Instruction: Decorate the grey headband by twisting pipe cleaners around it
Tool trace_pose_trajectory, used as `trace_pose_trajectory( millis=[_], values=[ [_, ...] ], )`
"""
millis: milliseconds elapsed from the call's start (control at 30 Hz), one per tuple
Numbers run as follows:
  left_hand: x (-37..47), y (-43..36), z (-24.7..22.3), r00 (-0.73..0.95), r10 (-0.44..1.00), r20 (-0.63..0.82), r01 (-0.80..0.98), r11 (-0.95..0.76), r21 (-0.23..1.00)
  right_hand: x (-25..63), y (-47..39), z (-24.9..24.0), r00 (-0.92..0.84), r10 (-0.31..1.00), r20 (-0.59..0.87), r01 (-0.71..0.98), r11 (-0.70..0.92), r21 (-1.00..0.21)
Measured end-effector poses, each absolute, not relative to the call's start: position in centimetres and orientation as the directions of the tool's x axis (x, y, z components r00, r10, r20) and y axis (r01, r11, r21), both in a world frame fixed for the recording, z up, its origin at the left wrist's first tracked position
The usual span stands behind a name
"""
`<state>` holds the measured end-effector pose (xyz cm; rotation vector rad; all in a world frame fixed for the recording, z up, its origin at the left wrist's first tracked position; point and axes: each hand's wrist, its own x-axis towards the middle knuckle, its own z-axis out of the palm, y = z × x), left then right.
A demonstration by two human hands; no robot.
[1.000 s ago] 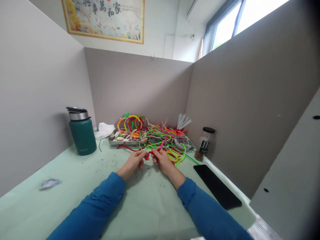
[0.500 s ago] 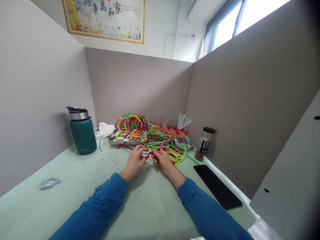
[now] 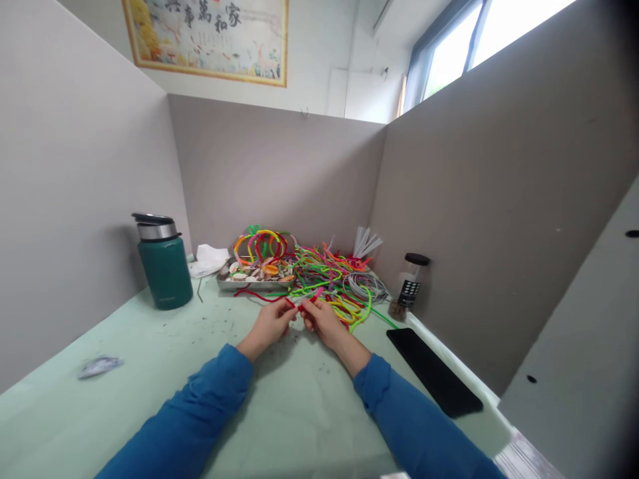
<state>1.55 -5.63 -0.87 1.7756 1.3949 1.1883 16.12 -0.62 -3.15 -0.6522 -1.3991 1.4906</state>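
Observation:
Between my two hands, over the middle of the table, runs a red pipe cleaner (image 3: 260,295), its loose end trailing off to the left. My left hand (image 3: 272,324) pinches it with thumb and forefinger. Close beside, my right hand (image 3: 320,319) grips the red piece too, with a pink bit (image 3: 318,293) poking up above the fingers. The fingertips almost meet, so the joint between the strands is partly hidden. Just behind the hands lies a heap of colourful pipe cleaners (image 3: 324,269).
A metal tray (image 3: 254,286) of shells or flat pieces sits behind, with pipe-cleaner rings (image 3: 264,245) above it. A green bottle (image 3: 166,273) stands left near white tissue (image 3: 210,258). At right are a jar (image 3: 409,289) and a black phone-like slab (image 3: 434,372). Partitions enclose the table.
My left hand has lowered slightly and its fingers have closed on the red pipe cleaner, near the right fingertips. My right hand has barely moved.

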Motion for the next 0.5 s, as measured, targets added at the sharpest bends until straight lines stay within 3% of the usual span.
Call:
trace_pose_trajectory(
  millis=[500],
  values=[
    [1.42, -5.6, -0.56, 0.046, 0.993, 0.105, 0.093, -0.109, 0.99, 16.07, -0.96, -3.0, -0.402, 0.895, 0.192, -0.222, 0.109, -0.969]
  ],
)
